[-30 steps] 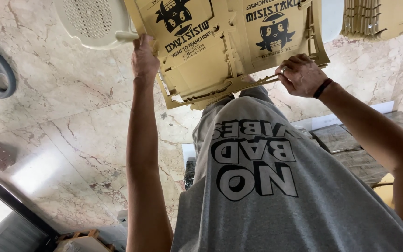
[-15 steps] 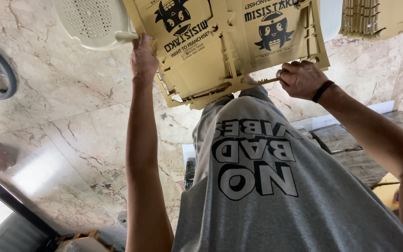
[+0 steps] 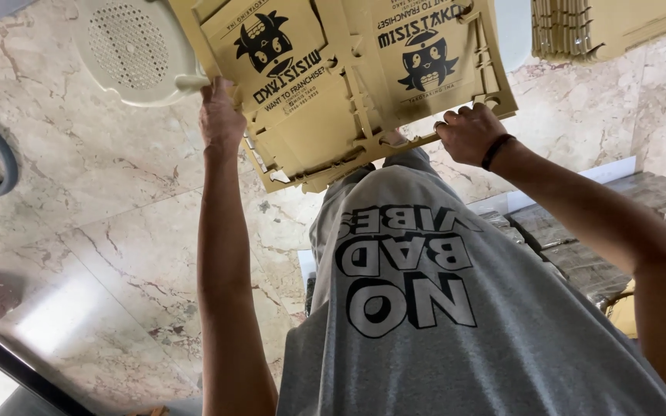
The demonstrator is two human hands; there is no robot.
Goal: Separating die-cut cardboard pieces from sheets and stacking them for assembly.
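Both hands grip a flat, unfolded tan cardboard box blank (image 3: pixel 348 85) held above the marble floor (image 3: pixel 102 231): left hand (image 3: pixel 221 119) closed on its left edge, right hand (image 3: pixel 472 132) clenched on its near edge. A perforated cream plastic stool (image 3: pixel 129 46) stands left; stacked cardboard (image 3: pixel 603 27) lies far right.

Obstacles: flat printed cardboard sheet (image 3: pixel 348 85) spans the upper centre, between left hand (image 3: pixel 220 119) and right hand (image 3: pixel 469 132). White perforated plastic stool (image 3: pixel 136 48) touches its left edge. Stack of folded cardboard (image 3: pixel 603 27) upper right; bundled stacks (image 3: pixel 580 246) on the floor, right. Free room: marble floor (image 3: pixel 94 231) left of the left arm.
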